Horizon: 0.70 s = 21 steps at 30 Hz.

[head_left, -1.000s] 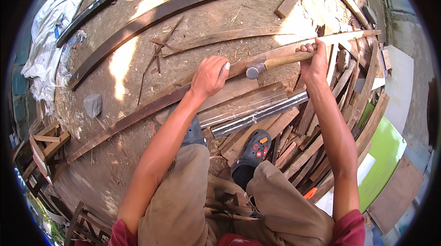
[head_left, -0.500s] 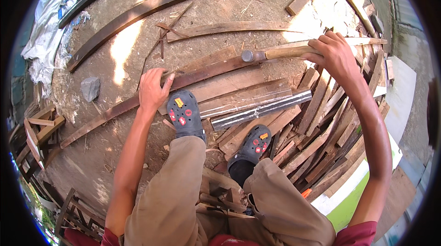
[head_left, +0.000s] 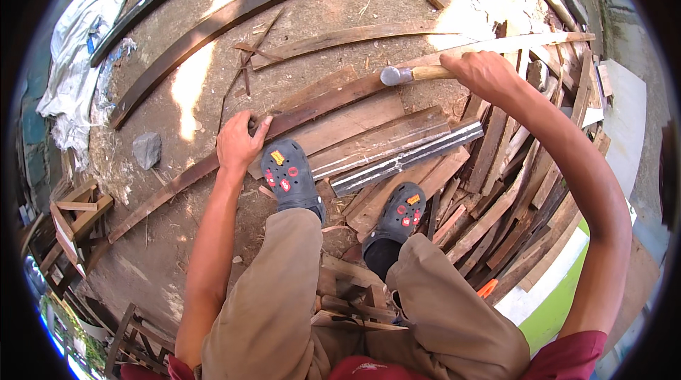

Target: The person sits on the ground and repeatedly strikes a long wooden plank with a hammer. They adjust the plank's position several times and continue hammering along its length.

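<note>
A long, narrow, dark reddish-brown wooden strip runs slantwise across the ground, from the lower left up to the right. My left hand grips it left of the middle, fingers over the far edge and thumb pointing right. In my right hand is a hammer, held by its light wooden handle. Its metal head is at or just above the strip; contact cannot be made out. Flat boards lie under and beside the strip, close to my left shoe.
At the right is a heap of wooden offcuts. A long dark beam curves across the far ground, with a thinner plank nearer. A grey stone sits at the left, below white sheeting. My right shoe stands among boards.
My right hand has moved left along with the hammer, whose head has turned to show more metal. My left hand stays on the strip. The whole view has shifted slightly.
</note>
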{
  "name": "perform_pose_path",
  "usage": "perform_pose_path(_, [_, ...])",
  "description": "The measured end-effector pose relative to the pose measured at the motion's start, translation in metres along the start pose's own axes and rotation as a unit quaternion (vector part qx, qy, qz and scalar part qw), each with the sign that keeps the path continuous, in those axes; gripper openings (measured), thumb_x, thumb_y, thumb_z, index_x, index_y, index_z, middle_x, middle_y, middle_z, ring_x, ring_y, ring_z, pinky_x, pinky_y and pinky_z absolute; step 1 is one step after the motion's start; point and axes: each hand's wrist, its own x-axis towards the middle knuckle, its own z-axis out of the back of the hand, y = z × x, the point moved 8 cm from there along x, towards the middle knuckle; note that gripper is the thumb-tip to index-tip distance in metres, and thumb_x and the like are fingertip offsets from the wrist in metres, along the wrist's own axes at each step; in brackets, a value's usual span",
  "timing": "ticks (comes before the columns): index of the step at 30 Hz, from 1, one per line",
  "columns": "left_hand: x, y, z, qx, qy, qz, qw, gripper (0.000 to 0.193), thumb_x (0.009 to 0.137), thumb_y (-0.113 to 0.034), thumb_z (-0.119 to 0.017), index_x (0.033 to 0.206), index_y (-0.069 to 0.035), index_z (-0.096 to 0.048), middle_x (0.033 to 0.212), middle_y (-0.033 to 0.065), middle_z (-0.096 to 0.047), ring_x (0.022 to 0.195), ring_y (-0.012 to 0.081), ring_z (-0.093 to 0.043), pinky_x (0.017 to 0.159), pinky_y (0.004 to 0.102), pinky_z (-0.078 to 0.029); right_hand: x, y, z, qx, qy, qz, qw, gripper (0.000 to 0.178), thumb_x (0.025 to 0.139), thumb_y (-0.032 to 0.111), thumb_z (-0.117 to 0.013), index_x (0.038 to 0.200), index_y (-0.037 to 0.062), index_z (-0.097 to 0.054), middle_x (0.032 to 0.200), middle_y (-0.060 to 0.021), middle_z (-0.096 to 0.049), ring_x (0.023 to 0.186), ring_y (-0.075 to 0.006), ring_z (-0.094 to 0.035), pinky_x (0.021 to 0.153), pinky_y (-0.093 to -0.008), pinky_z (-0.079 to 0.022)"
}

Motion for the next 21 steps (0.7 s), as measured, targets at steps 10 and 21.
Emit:
perform_pose_path(10, [0.001, 0.002, 0.000, 0.007, 0.018, 0.032, 0.999, 0.050, 0.091, -0.051, -0.067, 0.083, -0.002, -0.064, 0.078, 0.0169, -0.065, 0.077, 0.0387, -0.065, 0.070, 0.0477, -0.051, -0.019, -0.056, -0.051, 0.153, -0.057, -0.022, 0.986, 0.018, 0.088, 0.019, -0.067, 0.096, 0.0061, -0.058, 0.069, -0.0196, -0.065, 0.067, -0.0426, -0.066, 0.060, -0.0510, -0.052])
perform_pose_path(21, [-0.004, 0.000, 0.000, 0.007, -0.017, -0.009, 1.000, 0.045, 0.094, -0.048, -0.064, 0.088, -0.003, -0.066, 0.086, 0.0165, -0.066, 0.087, 0.0383, -0.065, 0.076, 0.0471, -0.051, -0.061, -0.020, -0.043, 0.261, -0.094, -0.140, 0.950, 0.031, 0.088, 0.023, -0.077, 0.087, 0.0007, -0.056, 0.073, -0.0242, -0.063, 0.072, -0.0459, -0.063, 0.063, -0.0491, -0.049])
